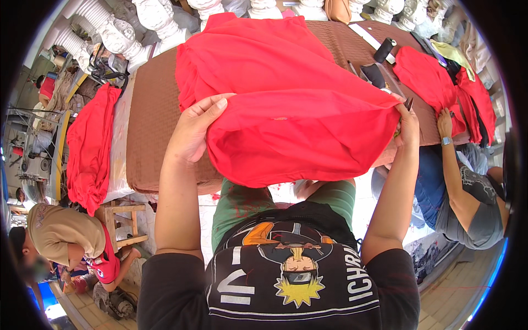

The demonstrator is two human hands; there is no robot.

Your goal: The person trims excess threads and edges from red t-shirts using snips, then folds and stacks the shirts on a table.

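A large piece of red cloth (297, 124) is stretched between my hands, its near part hanging over the table's front edge and its far part spread on the tabletop. My left hand (199, 125) pinches its left edge between thumb and fingers. At the other end, my right hand (407, 124) is closed on the cloth's right corner. Dark pointed blades of what look like thread snips (408, 103) stick out from that hand; the rest is hidden by the fingers and cloth.
A brown quilted cover (151, 126) lies over the table. A black thread cone (384, 50) stands at the back right, near more red cloth (426, 77) and another person's hand (444, 124). White balusters (157, 19) line the back. A person (66, 234) sits low at left.
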